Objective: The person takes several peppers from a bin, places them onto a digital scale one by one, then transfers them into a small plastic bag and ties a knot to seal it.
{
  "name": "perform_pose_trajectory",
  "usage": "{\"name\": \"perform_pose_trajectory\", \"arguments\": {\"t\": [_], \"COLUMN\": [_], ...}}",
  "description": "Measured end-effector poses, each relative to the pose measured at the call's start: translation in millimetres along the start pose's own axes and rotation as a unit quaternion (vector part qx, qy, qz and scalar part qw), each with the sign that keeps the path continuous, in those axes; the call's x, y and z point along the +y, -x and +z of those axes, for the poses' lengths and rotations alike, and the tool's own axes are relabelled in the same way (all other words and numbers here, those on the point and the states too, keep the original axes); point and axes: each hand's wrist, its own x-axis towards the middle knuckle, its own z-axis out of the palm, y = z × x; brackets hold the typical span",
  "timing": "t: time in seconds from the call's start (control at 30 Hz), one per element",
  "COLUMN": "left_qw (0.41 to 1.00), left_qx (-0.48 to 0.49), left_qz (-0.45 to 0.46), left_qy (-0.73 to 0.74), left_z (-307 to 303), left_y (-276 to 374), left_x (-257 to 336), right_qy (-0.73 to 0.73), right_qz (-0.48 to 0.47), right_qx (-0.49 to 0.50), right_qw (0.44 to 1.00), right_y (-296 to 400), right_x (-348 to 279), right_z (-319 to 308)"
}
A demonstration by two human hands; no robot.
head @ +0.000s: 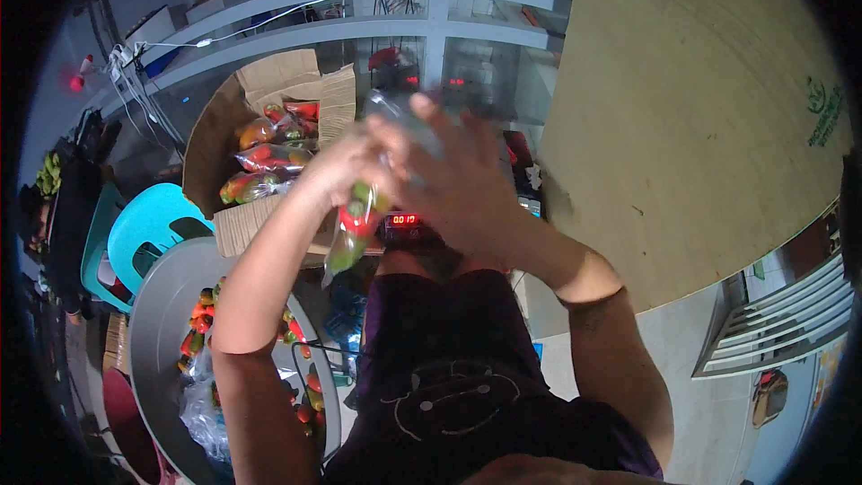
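Observation:
My left hand (380,162) grips a clear plastic bag of red and green peppers (360,222). The filled part hangs below my fingers, tilted towards the lower left. Blurred by motion, my right hand (458,175) is close beside the left, fingers spread near the bag's loose upper film (387,104). Whether it pinches the film is unclear. Just below both hands glows the red display of a digital scale (404,219); my hands and forearms hide much of the scale.
An open cardboard box (212,141) at the left holds several bagged peppers (269,156). Nearer me, a large grey tub (158,303) contains loose peppers (201,316) and plastic bags (205,411). A turquoise chair (145,229) stands beside it. A big plywood board (673,121) fills the right side.

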Motion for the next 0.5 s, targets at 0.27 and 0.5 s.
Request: {"name": "perform_pose_trajectory", "arguments": {"t": [0.27, 0.5], "left_qw": [0.961, 0.966], "left_qx": [-0.263, -0.243], "left_qz": [-0.072, 0.026], "left_qy": [-0.043, -0.086], "left_z": [23.8, 28.5], "left_y": [52.4, 122.6], "left_x": [3.8, -0.6], "right_qy": [-0.147, -0.691], "right_qz": [-0.061, 0.017], "right_qx": [-0.250, -0.393], "right_qw": [0.955, 0.607], "right_y": [6.6, 29.6], "right_x": [-8.3, 23.7], "right_z": [-17.0, -5.0]}}
